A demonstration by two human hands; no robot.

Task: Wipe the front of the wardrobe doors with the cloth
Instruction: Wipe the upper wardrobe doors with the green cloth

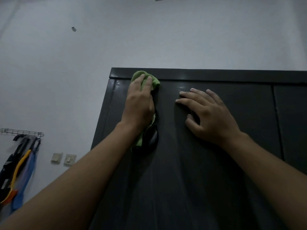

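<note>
A: How are the hands set?

B: The right hand (211, 113) is laid flat on the wardrobe door (191, 171), fingers (197, 92) spread, nothing held. The left hand (139, 102) is pressed onto the green cloth (155, 82), its fingers straight over it, not curled round it.

A: And the cloth?

B: It is bunched under and just beyond the left fingertips, touching the top rail (216, 74). A tail hangs below the palm.

A: What could be spoiled from here?

B: No grip is taken, so the cloth could be slid from under the fingers and dropped. Streaks could also be left by the dragged tail.
</note>
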